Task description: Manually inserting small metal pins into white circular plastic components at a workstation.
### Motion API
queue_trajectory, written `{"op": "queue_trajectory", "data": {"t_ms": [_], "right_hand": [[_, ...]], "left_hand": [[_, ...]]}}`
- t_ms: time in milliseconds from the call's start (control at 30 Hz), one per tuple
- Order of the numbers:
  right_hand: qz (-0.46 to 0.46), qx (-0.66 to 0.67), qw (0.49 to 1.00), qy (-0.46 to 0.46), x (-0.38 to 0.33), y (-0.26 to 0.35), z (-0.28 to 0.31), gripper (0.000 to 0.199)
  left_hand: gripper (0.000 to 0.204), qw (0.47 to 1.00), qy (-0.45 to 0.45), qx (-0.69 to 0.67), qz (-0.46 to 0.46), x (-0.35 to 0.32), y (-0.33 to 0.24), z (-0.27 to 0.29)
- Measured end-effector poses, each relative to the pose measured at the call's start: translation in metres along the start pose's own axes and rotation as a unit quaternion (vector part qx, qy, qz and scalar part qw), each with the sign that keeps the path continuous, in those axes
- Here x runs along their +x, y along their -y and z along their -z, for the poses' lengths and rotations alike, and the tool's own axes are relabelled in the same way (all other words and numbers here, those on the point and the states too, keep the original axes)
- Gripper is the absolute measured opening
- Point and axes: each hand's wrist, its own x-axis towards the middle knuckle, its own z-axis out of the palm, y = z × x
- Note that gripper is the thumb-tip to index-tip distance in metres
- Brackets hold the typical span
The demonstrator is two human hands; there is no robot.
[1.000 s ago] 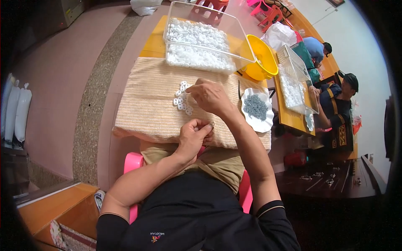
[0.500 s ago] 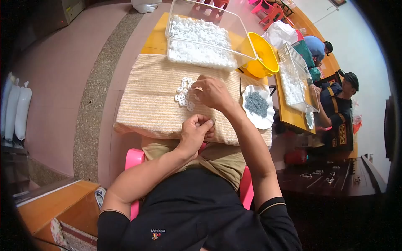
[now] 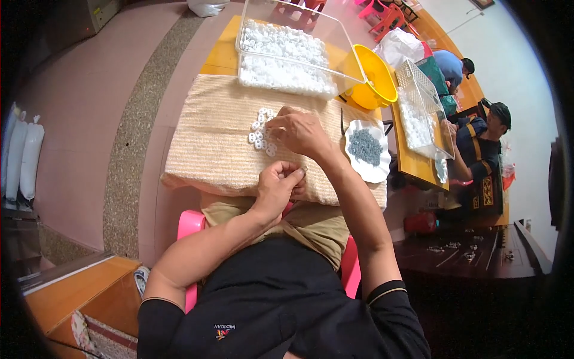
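A beige woven cloth [image 3: 209,143] covers the table in front of me. On it lies a small cluster of white rings [image 3: 262,130]. My right hand [image 3: 299,130] rests fingers-down beside the cluster, its fingertips touching the rings. My left hand [image 3: 280,186] is curled at the near edge of the cloth, pinching something small that I cannot make out. A white dish of small grey parts [image 3: 366,148] sits to the right of my right hand.
A clear bin of white rings [image 3: 287,51] stands at the far edge, a yellow bowl [image 3: 373,81] beside it. Another clear bin [image 3: 418,113] sits on the table to the right, where two people [image 3: 484,149] sit. I sit on a pink chair [image 3: 190,224].
My right hand has stayed at the ring cluster with small finger shifts. My left hand remains curled at the cloth's near edge. The view has tilted slightly.
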Motion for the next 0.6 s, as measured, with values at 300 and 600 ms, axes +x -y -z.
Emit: {"op": "queue_trajectory", "data": {"t_ms": [300, 600], "right_hand": [[0.002, 0.002, 1.000, 0.001, 0.000, -0.009, -0.006, 0.021], [-0.019, 0.022, 0.999, -0.027, 0.000, -0.007, -0.002, 0.022]], "left_hand": [[0.012, 1.000, -0.004, 0.012, -0.004, 0.001, 0.001, 0.001], [0.011, 1.000, -0.004, 0.012, -0.002, 0.001, 0.002, 0.001]]}}
